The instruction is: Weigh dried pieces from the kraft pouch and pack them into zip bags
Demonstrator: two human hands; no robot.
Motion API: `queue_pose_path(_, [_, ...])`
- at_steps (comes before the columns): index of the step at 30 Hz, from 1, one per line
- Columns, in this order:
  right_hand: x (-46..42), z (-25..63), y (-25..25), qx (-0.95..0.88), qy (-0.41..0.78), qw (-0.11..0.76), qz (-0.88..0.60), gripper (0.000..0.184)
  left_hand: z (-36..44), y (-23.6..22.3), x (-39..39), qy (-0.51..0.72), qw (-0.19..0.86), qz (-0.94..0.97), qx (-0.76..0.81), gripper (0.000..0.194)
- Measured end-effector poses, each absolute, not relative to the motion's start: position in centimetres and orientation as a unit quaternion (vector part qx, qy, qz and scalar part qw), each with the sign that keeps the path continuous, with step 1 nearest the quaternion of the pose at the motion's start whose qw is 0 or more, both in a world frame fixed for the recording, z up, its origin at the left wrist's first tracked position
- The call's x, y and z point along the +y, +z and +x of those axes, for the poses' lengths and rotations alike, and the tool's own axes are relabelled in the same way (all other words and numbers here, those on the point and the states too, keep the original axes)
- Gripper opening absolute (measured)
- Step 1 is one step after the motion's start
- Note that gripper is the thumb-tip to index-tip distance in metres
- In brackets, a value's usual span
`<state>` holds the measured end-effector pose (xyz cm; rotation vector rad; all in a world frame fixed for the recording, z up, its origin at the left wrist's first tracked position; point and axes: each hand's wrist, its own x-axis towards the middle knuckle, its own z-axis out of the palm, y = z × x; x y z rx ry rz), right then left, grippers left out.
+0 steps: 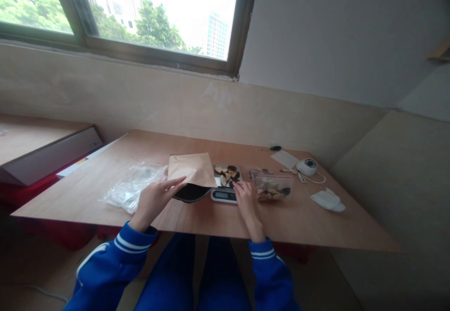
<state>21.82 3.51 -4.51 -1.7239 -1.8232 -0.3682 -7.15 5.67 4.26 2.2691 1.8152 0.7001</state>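
Observation:
My left hand [151, 201] grips the edge of a tan kraft paper pouch [191, 168] between thumb and fingers. The pouch's mouth gapes toward me, showing a dark inside. Just right of it stands a small digital scale [224, 196] with a display at its front. On its pan lie several pale, dark-edged dried slices [224, 178] that look like mushroom. My right hand [247, 202] reaches over the scale's right side, its fingertips closed on a dark-edged slice at the pan's near edge. The exact hold is small and partly hidden by the fingers.
A clear zip bag [273, 190] with more slices lies right of my right hand. Crumpled clear plastic bags [135, 187] lie at the left. Farther right are a white dome camera [306, 166] with its cable, white paper [284, 159], a green-handled screwdriver [276, 148] and a crumpled tissue [328, 200].

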Motion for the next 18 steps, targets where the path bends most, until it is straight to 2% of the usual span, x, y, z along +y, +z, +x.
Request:
queue_pose_path(3, [3.4,21.5,-4.6,-0.685,-0.113,0.311,-0.649,0.033,-7.2,4.3,5.7,0.240,0.080,0.759,0.600,0.035])
queue_pose_path(7, [2.5,21.0,-3.4,-0.678,-0.074,0.378,-0.626,0.033,-7.1,4.4,5.7,0.241,0.080,0.757,0.602,0.036])
queue_pose_path(12, [-0.1,18.1,-0.5,-0.702,0.044,0.444,-0.555,0.029,-6.8,4.4,5.8,0.235,0.077,0.755,0.607,0.037])
queue_pose_path(18, [-3.0,12.4,1.7,-0.772,0.174,0.415,-0.448,0.034,-6.7,4.5,5.8,0.252,0.096,0.752,0.601,0.037])
